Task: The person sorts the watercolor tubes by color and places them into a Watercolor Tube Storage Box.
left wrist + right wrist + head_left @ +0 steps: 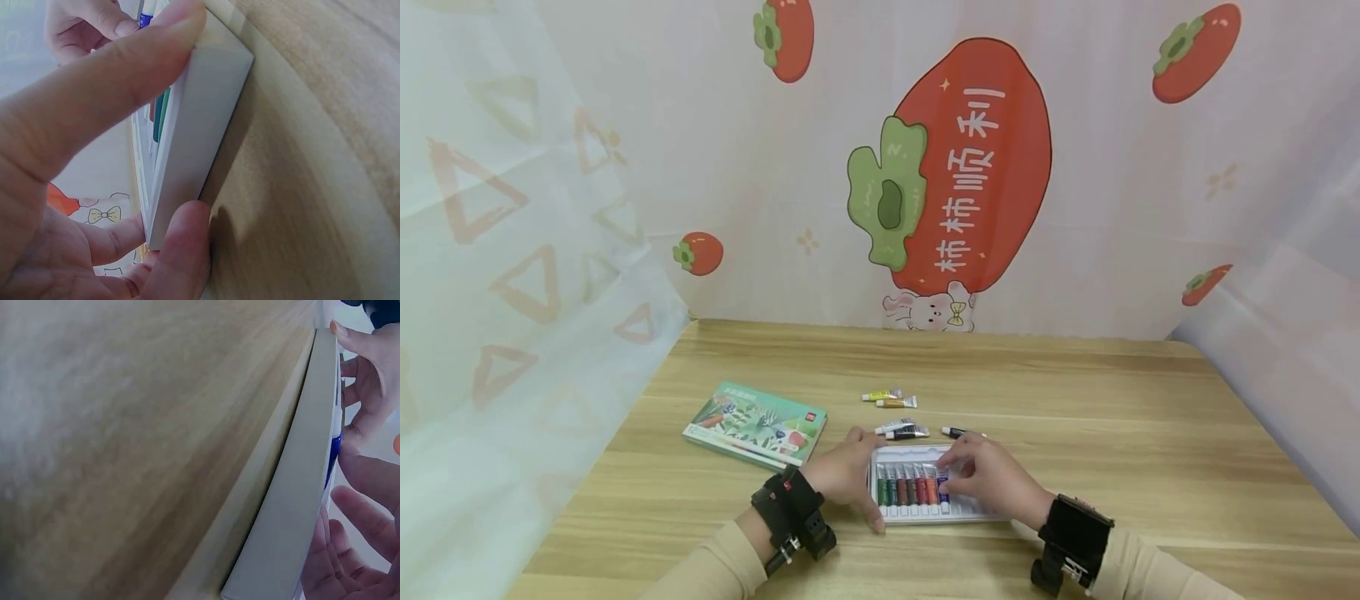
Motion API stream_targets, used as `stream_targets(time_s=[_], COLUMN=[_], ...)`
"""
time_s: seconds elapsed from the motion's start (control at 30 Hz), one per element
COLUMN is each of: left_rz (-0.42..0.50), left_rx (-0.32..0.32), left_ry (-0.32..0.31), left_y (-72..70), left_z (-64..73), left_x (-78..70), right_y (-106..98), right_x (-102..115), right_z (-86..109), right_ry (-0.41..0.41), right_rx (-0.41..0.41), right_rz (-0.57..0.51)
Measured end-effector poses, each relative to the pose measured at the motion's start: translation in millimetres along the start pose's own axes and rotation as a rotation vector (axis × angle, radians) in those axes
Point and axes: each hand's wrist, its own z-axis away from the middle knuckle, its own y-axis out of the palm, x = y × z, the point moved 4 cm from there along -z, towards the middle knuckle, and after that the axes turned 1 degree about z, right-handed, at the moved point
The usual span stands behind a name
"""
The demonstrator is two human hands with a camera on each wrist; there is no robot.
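Observation:
A white plastic tray (pixel 910 454) lies on the table, holding a row of paint tubes (pixel 902 492) in green, brown, red and orange. My left hand (pixel 846 472) grips its left end, thumb at the front corner and fingers at the back; the left wrist view shows the tray's wall (pixel 203 119) between them. Over the right part of the tray, my right hand (pixel 992 477) pinches a blue paint tube (pixel 943 500) beside the orange one. In the right wrist view the thumb is against this blue tube (pixel 335 452).
Behind the tray lie a white tube (pixel 895 425), a black tube (pixel 907 432) and another dark tube (pixel 958 432). Farther back are a yellow tube (pixel 882 395) and an ochre tube (pixel 897 402). A green illustrated box (pixel 760 421) rests at the left.

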Motion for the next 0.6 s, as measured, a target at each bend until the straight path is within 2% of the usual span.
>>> stream_targets(time_s=[0.23,0.4,0.6], left_rz=[-0.005,-0.018,-0.016], left_rx=[-0.003,-0.008,-0.004], left_ry=[-0.004,-0.005,0.001], left_y=[-0.3,-1.2,-1.6], left_z=[0.7,0.0,-0.6], left_x=[0.6,-0.3,0.2], right_y=[0,0,1], right_x=[2,6,16], right_z=[0.0,-3.6,-9.3], right_ry=[-0.086,-0.107,-0.145], right_rx=[0.017,0.053,0.112], right_rz=[0.047,0.091,0.208])
